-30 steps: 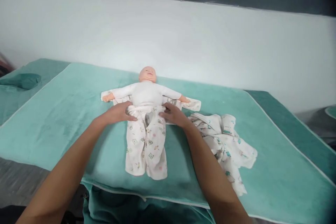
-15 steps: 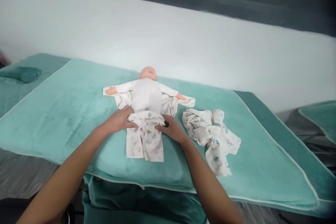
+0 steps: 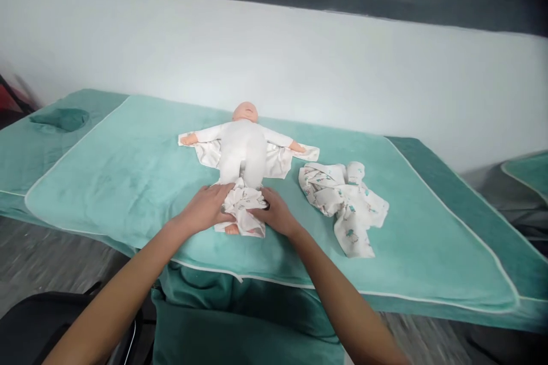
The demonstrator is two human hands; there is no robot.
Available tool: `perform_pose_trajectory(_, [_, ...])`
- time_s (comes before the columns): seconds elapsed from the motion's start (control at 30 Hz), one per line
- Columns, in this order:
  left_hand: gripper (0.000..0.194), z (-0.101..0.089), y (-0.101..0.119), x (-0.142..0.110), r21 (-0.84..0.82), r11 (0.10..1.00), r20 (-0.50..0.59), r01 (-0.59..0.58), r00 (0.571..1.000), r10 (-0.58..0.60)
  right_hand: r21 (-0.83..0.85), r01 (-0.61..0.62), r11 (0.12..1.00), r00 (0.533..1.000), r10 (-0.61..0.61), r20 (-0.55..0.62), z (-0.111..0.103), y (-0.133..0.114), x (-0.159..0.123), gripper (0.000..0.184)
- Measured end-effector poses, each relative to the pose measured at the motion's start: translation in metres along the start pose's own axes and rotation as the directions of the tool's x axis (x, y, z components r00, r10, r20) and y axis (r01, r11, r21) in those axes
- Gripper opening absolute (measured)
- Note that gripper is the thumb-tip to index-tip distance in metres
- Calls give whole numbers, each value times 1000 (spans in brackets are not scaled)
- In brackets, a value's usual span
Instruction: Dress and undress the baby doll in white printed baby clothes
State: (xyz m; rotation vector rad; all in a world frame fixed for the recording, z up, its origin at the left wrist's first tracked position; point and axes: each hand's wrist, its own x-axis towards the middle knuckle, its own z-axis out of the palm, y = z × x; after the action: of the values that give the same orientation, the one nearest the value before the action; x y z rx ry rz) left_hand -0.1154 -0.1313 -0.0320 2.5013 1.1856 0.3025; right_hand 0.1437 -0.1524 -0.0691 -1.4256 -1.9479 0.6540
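A baby doll (image 3: 243, 145) with a white cloth body lies on its back, arms spread over an opened printed baby top (image 3: 278, 162). White printed baby pants (image 3: 244, 201) are bunched around its lower legs, and a foot (image 3: 232, 229) shows at a hem. My left hand (image 3: 209, 205) grips the bunched pants on the left side, thumb toward the front. On the right side my right hand (image 3: 274, 211) pinches the same pants. The fingertips of both hands are partly hidden in the folds.
A crumpled white printed baby garment (image 3: 349, 202) lies right of the doll. Beneath everything is a green padded bed (image 3: 141, 182) with a face hole (image 3: 64, 118) at left. A white wall (image 3: 274, 57) rises behind; a black chair (image 3: 34, 325) stands at lower left.
Both hands have drawn the pants from the doll's waist down toward its feet, gathering the fabric. The white thighs and a foot now show. The view has shifted slightly.
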Motion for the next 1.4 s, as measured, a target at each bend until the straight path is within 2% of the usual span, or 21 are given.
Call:
perform_pose_trajectory(0.07, [73,2,2,0,23,1000,-19,16,1000,-15,-22,5,1000,999,-6,-43,7,-1,0,32])
perform_pose_trajectory(0.13, [69,2,4,-5,-15,999,-39,41,998,-42,-13,-23,1000,997,22,-74,8,-2,-3,31])
perform_pose_trajectory(0.2, [82,2,5,-14,-88,995,-31,43,998,-46,35,-32,999,999,33,-29,5,-3,-11,25])
perform_pose_trajectory(0.23, [91,3,5,-20,-111,993,-21,37,999,-40,59,-20,998,1000,19,16,3,-4,-16,30])
perform_pose_trajectory(0.33, [110,11,8,-32,-86,995,-36,42,998,-45,59,54,997,993,-60,105,1,-5,-33,91])
perform_pose_trajectory(0.37, [110,14,9,-34,-63,997,-54,48,997,-51,33,69,997,993,-72,94,3,-6,-38,104])
perform_pose_trajectory(0.4, [108,17,10,-34,-41,998,-68,54,996,-57,1,75,997,995,-75,62,6,-6,-41,106])
perform_pose_trajectory(0.5, [102,21,13,-33,1,997,-83,72,994,-72,-80,78,994,995,-83,-52,16,-10,-45,79])
perform_pose_trajectory(0.6, [92,17,18,-31,-22,996,-78,88,993,-89,-85,91,992,992,-98,-84,18,-16,-43,57])
perform_pose_trajectory(0.67, [85,10,23,-31,-65,992,-43,111,993,-114,-57,39,998,996,-43,-73,15,-23,-43,46])
perform_pose_trajectory(0.77, [81,-4,33,-33,-166,967,16,193,981,-193,48,-102,994,994,104,-40,3,-34,-45,39])
perform_pose_trajectory(0.83, [72,-14,38,-37,-304,927,33,220,975,-221,185,-135,973,991,135,18,-9,-42,-47,37])
perform_pose_trajectory(0.9, [59,-26,42,-41,-455,862,97,221,975,-199,360,-127,924,983,68,173,-24,-50,-48,37])
perform_pose_trajectory(1.0, [48,-50,48,-48,-567,790,283,234,956,-81,565,-165,808,904,-106,415,-47,-63,-47,46])
perform_pose_trajectory(1.07, [48,-70,53,-49,-595,774,321,215,947,-16,640,-206,740,891,-129,436,-59,-77,-42,54])
perform_pose_trajectory(1.13, [54,-95,61,-46,-626,761,284,168,959,22,690,-224,688,913,-98,395,-70,-95,-32,60])
perform_pose_trajectory(1.2, [56,-125,72,-41,-633,763,288,130,955,76,690,-201,695,915,-118,385,-82,-118,-18,61])
perform_pose_trajectory(1.27, [50,-157,84,-36,-565,817,400,116,904,148,604,-134,786,858,-213,468,-99,-142,-4,57])
perform_pose_trajectory(1.33, [44,-185,97,-31,-423,898,587,118,791,172,436,-35,899,739,-270,618,-116,-164,9,50])
perform_pose_trajectory(1.37, [42,-196,103,-28,-351,928,660,129,736,147,348,21,937,695,-264,669,-123,-173,16,48])
perform_pose_trajectory(1.4, [40,-204,109,-25,-292,946,697,143,709,108,268,83,960,677,-251,691,-129,-179,22,46])
